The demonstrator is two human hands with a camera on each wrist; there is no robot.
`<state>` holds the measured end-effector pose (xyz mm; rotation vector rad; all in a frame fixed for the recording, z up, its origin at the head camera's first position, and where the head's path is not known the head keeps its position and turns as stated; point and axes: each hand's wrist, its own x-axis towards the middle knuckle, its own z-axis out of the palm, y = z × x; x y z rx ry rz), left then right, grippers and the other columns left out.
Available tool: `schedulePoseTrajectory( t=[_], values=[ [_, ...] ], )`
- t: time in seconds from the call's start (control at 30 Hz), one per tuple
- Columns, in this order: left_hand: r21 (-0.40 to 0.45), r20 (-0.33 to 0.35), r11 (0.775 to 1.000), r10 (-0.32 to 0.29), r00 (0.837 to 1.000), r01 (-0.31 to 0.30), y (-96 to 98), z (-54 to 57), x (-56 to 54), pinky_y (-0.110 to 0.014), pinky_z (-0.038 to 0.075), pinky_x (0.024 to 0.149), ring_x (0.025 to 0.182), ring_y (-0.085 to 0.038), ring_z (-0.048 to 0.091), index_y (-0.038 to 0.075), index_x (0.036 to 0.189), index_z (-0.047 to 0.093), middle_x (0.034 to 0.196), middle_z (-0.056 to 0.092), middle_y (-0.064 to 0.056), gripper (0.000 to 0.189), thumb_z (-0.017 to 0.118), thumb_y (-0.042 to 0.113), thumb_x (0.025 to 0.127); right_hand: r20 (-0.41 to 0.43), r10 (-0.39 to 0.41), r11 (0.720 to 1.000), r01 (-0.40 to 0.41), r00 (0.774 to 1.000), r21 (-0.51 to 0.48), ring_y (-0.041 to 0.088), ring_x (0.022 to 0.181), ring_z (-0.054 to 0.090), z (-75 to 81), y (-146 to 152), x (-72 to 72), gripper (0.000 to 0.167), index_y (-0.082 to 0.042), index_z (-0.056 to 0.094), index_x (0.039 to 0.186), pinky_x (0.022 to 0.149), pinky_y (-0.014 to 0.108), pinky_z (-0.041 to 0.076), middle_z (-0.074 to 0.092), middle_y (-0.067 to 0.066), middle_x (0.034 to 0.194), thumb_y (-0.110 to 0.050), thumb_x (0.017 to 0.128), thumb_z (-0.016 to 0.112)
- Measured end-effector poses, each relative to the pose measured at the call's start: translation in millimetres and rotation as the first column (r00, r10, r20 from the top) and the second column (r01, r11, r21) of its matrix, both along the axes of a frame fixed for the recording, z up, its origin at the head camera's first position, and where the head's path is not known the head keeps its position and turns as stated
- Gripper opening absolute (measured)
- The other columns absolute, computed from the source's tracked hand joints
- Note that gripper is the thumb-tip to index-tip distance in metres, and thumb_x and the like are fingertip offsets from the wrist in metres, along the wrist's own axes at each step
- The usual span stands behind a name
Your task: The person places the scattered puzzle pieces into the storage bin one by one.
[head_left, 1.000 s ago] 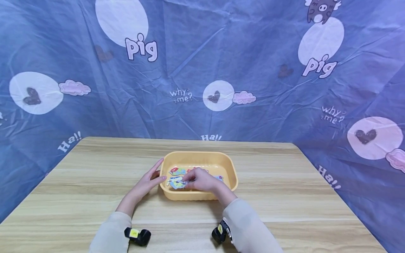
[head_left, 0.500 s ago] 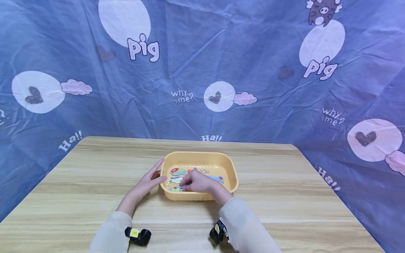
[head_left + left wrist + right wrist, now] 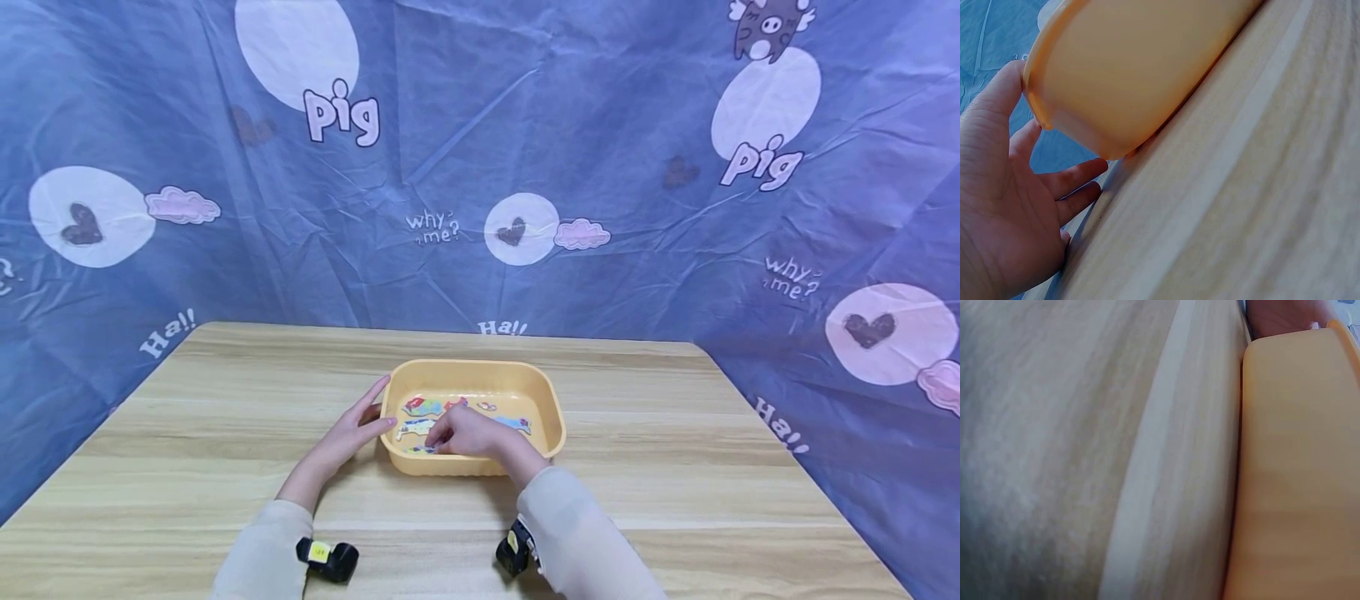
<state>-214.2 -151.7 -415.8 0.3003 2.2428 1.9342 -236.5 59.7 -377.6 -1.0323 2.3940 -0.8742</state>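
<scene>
A yellow plastic tub (image 3: pixel 480 463) stands on the table with several flat, printed cut-out pieces in it. My left hand (image 3: pixel 348 435) steadies the tub's left end. In the left wrist view, the thumb touches the rim and the straight fingers spread by the outer wall. Inside the tub, my right hand (image 3: pixel 471 432) has curled fingers at a flat blue-and-yellow piece (image 3: pixel 420 450) by the near left wall, pinching its right end. The near wall hides part of that piece. Just behind lies a white-and-blue piece (image 3: pixel 414 427); the right wrist view shows mainly the tub's outside.
Further back in the tub are a red-and-green piece (image 3: pixel 423 406), a red piece (image 3: pixel 455 402) partly behind the right hand, and a small red-and-white piece (image 3: pixel 487 406). A light-blue piece (image 3: pixel 513 424) lies at the right. A blue printed cloth (image 3: pixel 450 167) hangs behind the wooden table (image 3: pixel 637 467).
My right hand has brought the blue-and-yellow piece down toward the tub's near wall, uncovering the white-and-blue and light-blue pieces. My left hand keeps its place at the tub.
</scene>
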Motion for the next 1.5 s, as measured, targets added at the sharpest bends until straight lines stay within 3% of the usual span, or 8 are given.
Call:
schedulePoseTrajectory(
  t=[0.57, 0.67, 0.8, 0.9, 1.17, 1.3, 1.5],
  values=[
    [0.005, 0.005, 1.0, 0.003, 1.0, -0.003, -0.5, 1.0, -0.3, -0.045, 0.023, 0.096, 0.117, -0.031, 0.034, 0.027, 0.138, 0.018, 0.128, 0.036, -0.023, 0.066, 0.055, 0.017, 0.084, -0.089, 0.018, 1.0, -0.016, 0.996, 0.027, 0.004, 0.072, 0.058, 10.5, 8.3, 0.6, 0.015, 0.0, 0.067, 0.09, 0.068, 0.015, 0.043, 0.065, 0.001, 0.079, -0.005, 0.076, 0.063],
    [0.01, 0.005, 1.0, 0.002, 1.0, -0.002, -0.7, 0.8, 0.0, -0.045, 0.023, 0.096, 0.117, -0.031, 0.034, 0.027, 0.138, 0.018, 0.128, 0.036, -0.023, 0.066, 0.055, 0.017, 0.084, -0.108, 0.012, 1.0, -0.011, 0.994, 0.015, 0.006, 0.079, 0.059, 12.5, 12.3, -0.7, 0.015, -0.001, 0.067, 0.089, 0.075, 0.017, 0.042, 0.065, -0.001, 0.079, -0.006, 0.076, 0.063],
    [0.018, 0.003, 1.0, 0.0, 1.0, 0.0, -1.2, 0.4, 0.2, -0.045, 0.023, 0.096, 0.116, -0.03, 0.035, 0.027, 0.138, 0.019, 0.127, 0.037, -0.023, 0.066, 0.056, 0.018, 0.084, -0.133, -0.004, 1.0, 0.0, 0.991, -0.031, 0.01, 0.081, 0.058, 17.6, 19.7, -1.7, 0.014, -0.001, 0.067, 0.088, 0.075, 0.02, 0.042, 0.064, 0.001, 0.08, -0.007, 0.076, 0.063],
    [0.021, 0.003, 1.0, -0.003, 1.0, 0.003, -1.6, -0.1, -0.3, -0.044, 0.024, 0.096, 0.116, -0.03, 0.036, 0.027, 0.138, 0.019, 0.126, 0.038, -0.023, 0.067, 0.056, 0.018, 0.083, -0.119, -0.024, 0.997, 0.015, 0.993, -0.073, 0.011, 0.077, 0.057, 23.3, 27.4, -1.6, 0.017, 0.002, 0.066, 0.091, 0.069, 0.02, 0.044, 0.064, 0.006, 0.084, -0.005, 0.076, 0.063],
    [0.005, 0.007, 1.0, 0.012, 1.0, -0.012, -1.5, 0.2, -1.1, -0.047, 0.019, 0.097, 0.117, -0.031, 0.033, 0.025, 0.138, 0.019, 0.129, 0.036, -0.022, 0.066, 0.055, 0.017, 0.084, -0.035, -0.135, 0.98, 0.129, 0.99, -0.15, 0.015, 0.081, 0.057, 35.6, 53.8, -2.7, 0.027, 0.004, 0.061, 0.101, 0.068, 0.023, 0.045, 0.061, 0.014, 0.093, -0.007, 0.076, 0.063],
    [-0.01, 0.002, 1.0, 0.018, 1.0, -0.018, -1.7, 0.6, -1.8, -0.049, 0.016, 0.097, 0.118, -0.03, 0.033, 0.025, 0.138, 0.019, 0.13, 0.035, -0.021, 0.066, 0.056, 0.019, 0.084, -0.053, -0.172, 0.969, 0.159, 0.984, -0.187, 0.019, 0.082, 0.058, 44.5, 66.4, 1.2, 0.025, 0.006, 0.06, 0.101, 0.068, 0.024, 0.046, 0.061, 0.017, 0.091, -0.006, 0.078, 0.061],
    [-0.005, -0.007, 1.0, 0.008, 1.0, -0.008, 0.0, 1.5, -0.9, -0.05, 0.015, 0.097, 0.119, -0.031, 0.031, 0.022, 0.139, 0.018, 0.13, 0.033, -0.022, 0.068, 0.056, 0.019, 0.083, -0.128, -0.223, 0.959, 0.194, 0.966, -0.209, 0.018, 0.085, 0.057, 42.4, 83.8, -3.0, 0.027, 0.002, 0.061, 0.1, 0.074, 0.03, 0.045, 0.061, 0.013, 0.094, -0.015, 0.079, 0.062]
  ],
)
